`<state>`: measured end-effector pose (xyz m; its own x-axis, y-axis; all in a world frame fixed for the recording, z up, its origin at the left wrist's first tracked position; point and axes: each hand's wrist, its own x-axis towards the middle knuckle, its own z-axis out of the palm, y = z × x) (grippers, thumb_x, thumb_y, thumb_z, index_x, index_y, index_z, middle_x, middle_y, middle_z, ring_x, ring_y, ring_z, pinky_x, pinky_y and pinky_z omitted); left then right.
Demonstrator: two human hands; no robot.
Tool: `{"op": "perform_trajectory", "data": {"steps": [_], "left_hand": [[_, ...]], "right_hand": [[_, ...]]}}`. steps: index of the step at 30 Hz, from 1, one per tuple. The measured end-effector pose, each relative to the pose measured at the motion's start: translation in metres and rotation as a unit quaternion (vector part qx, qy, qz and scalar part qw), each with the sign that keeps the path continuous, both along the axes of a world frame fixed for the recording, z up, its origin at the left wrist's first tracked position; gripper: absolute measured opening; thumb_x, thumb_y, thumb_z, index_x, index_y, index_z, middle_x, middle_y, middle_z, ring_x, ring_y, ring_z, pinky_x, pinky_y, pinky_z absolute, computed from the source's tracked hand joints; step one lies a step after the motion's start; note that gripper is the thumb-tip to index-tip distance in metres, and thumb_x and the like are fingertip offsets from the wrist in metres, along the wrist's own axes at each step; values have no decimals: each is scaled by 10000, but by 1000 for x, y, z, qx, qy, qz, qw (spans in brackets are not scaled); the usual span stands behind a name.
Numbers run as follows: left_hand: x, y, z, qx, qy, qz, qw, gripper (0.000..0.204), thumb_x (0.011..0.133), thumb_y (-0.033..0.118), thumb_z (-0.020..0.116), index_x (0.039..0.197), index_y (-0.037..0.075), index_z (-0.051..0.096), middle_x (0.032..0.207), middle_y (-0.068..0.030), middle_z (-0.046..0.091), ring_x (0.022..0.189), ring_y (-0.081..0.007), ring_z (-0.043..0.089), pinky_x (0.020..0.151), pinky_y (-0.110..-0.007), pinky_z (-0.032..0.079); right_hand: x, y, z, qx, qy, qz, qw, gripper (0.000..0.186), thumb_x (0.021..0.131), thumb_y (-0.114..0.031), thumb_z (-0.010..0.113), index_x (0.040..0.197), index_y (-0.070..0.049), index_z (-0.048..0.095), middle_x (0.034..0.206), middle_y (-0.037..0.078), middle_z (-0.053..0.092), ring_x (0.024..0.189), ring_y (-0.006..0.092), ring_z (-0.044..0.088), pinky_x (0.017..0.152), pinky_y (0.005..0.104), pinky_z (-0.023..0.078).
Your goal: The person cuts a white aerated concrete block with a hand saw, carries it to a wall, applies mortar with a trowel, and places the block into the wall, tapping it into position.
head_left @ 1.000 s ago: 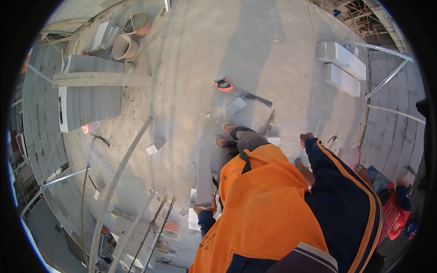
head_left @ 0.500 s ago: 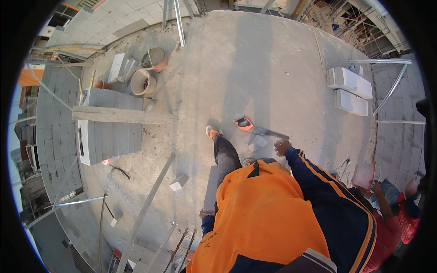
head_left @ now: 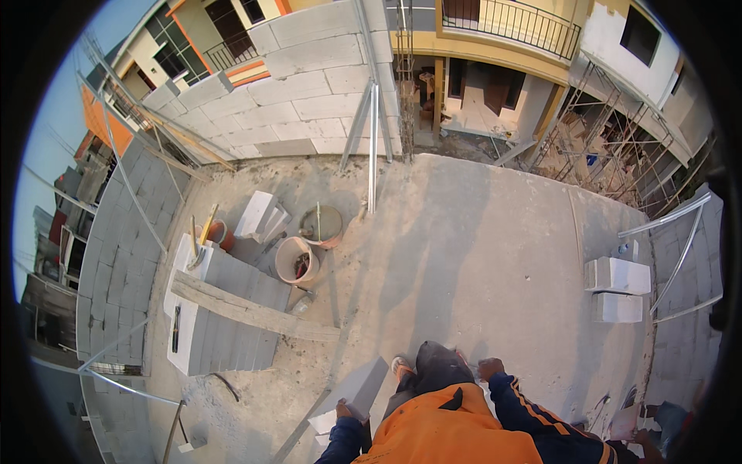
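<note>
My left hand grips the upper edge of a long, light grey concrete block, which hangs tilted beside my left leg. Part of that block's pale end shows just past my fingers. On the other side, my right hand hangs loosely by my right thigh, its fingers slightly curled with nothing visible in them. My shoe stands on the concrete floor between the block and my legs.
A stack of grey blocks stands left, with a wooden plank across it. Beyond are a bucket with tools and a mortar tub. White blocks lie right, near metal props. A co-worker's arm shows lower right.
The view has tilted up, bringing the far wall and houses in. The block in my left hand has come further into sight. The handsaw on the floor is out of view.
</note>
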<state>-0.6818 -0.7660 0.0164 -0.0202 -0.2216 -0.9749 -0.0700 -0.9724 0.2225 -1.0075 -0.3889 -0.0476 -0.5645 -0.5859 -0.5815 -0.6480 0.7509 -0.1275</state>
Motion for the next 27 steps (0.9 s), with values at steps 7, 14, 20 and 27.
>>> {"op": "perform_trajectory", "data": {"steps": [7,14,20,27], "left_hand": [[-193,-83,96,-16,44,-67,997,661,900,481,585,1449,160,405,1392,-164,498,1237,-384,519,1052,-638,375],[-348,-112,207,-78,92,-174,977,716,882,450,670,1446,116,382,1333,-192,496,1210,-384,547,918,-608,499],[-438,-165,210,-37,234,-136,962,744,902,479,682,1443,71,375,1334,-188,509,1179,-371,587,932,-532,528],[-539,-293,142,77,264,-300,914,662,915,540,677,1396,137,466,1218,-103,609,1087,-293,649,947,-464,536]], "right_hand": [[-114,-241,94,-218,-470,-581,628,929,841,-628,712,1451,23,451,1276,269,611,1171,402,629,1015,509,506],[-225,-359,128,-312,-482,-290,766,1266,779,-560,801,1590,10,14,1525,339,313,1356,433,455,1097,481,422],[-314,-462,166,-356,-233,-613,666,1251,703,-303,879,1558,114,66,1518,352,328,1353,428,472,1116,435,422],[-461,-622,260,-305,-52,-410,858,1226,674,-323,866,1590,8,122,1368,302,459,1234,457,558,1008,477,512]]}}
